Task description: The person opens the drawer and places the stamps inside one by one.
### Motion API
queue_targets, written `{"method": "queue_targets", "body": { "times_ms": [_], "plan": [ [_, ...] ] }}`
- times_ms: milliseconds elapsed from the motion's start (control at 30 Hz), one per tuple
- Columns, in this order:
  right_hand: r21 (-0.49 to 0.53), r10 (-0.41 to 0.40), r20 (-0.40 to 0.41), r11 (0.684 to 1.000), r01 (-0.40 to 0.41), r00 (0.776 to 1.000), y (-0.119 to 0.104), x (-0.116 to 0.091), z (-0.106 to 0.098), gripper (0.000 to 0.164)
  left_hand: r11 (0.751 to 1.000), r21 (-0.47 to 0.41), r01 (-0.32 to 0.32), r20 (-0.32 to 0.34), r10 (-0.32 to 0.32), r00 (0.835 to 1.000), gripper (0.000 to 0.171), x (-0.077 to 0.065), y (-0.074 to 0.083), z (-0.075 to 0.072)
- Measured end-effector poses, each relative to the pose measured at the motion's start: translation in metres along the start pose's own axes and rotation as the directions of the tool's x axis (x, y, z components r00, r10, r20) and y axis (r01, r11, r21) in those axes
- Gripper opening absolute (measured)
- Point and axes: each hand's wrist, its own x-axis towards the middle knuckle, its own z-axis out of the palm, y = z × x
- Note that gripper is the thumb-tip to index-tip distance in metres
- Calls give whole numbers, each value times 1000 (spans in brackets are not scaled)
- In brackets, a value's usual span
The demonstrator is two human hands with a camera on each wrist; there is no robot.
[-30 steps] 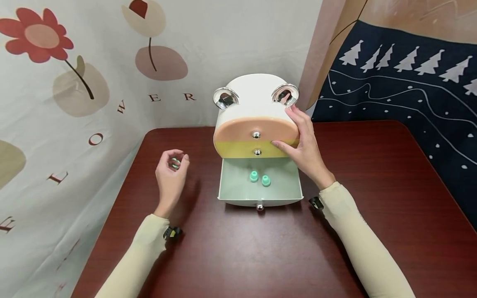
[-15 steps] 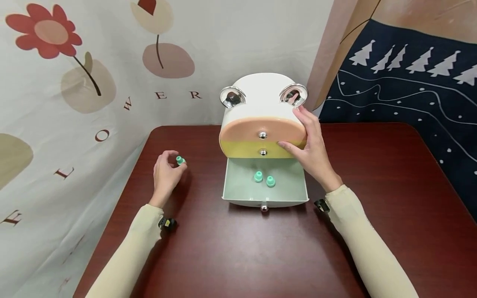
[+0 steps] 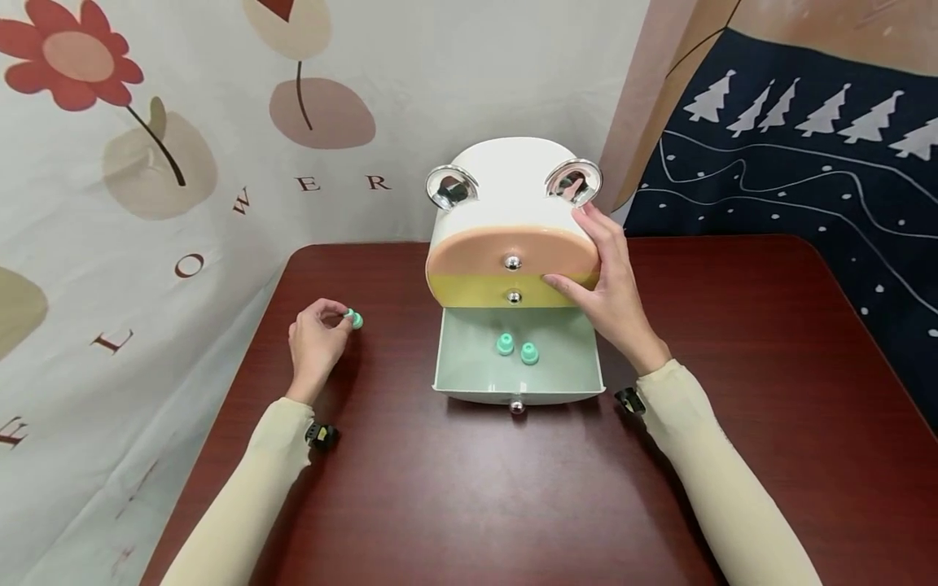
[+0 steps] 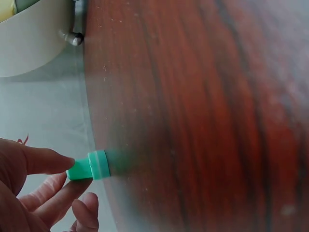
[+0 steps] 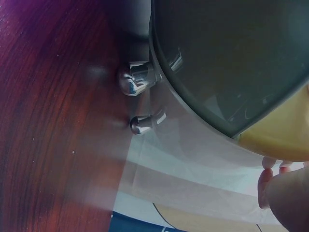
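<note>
My left hand (image 3: pixel 317 346) pinches a small mint-green knobbed piece (image 4: pixel 99 165), shaped like a toy stamp. Thumb and fingertips hold its narrow end, and its wide round base points away from the hand, close over the table. A frog-faced drawer box (image 3: pixel 513 175) stands upright at the back, white on top with shiny eyes. My right hand (image 3: pixel 619 297) rests against its right side, thumb on the yellow drawer front (image 3: pixel 469 291), fingers stretched up near the right eye. The pale green bottom drawer (image 3: pixel 476 378) is pulled out; two matching pieces, one left (image 3: pixel 505 344) and one right (image 3: pixel 529 353), sit inside.
The dark red wooden table (image 3: pixel 476 496) lies under everything. Above the yellow drawer, the orange drawer (image 3: pixel 469 252) is closed. A white flower-printed cloth (image 3: pixel 220 236) hangs at the back and left, and a navy tree-printed cloth (image 3: pixel 791 179) at the right.
The green piece, first mostly hidden in the left hand's curled fingers, now shows at the fingertips. That hand has shifted slightly left. The right hand keeps its place on the box.
</note>
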Motion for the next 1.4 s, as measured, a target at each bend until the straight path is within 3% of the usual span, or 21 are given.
{"method": "queue_targets", "body": {
  "times_ms": [300,467,567,733,933,1133,1300,1400],
  "plan": [
    [1,8,-2,1000,-8,1000,-5,-1,0,84,1000,-15,-14,-2,14,1000,11,-4,0,-2],
    [-2,13,-7,1000,-13,1000,20,-5,3,90,1000,-4,-29,-15,28,999,10,-10,-1,1],
    [-8,15,-3,1000,-16,1000,34,-7,4,92,998,-7,-58,-29,58,998,9,-16,2,1],
    [-5,5,4,1000,-5,1000,38,-6,1,91,988,-41,-150,-71,146,987,7,-30,17,-1],
    [11,4,8,1000,-4,1000,35,-6,1,88,960,-122,-252,-111,239,965,7,-49,42,-7],
    [12,-13,12,1000,13,1000,35,-4,5,90,912,-244,-330,-114,310,944,10,-73,70,-11],
    [-1,-6,12,1000,6,1000,37,-4,5,92,855,-345,-387,-76,385,920,13,-91,95,-2],
    [-4,5,9,1000,-4,1000,37,-5,3,92,835,-361,-415,-37,432,901,14,-100,109,8]
  ]
}}
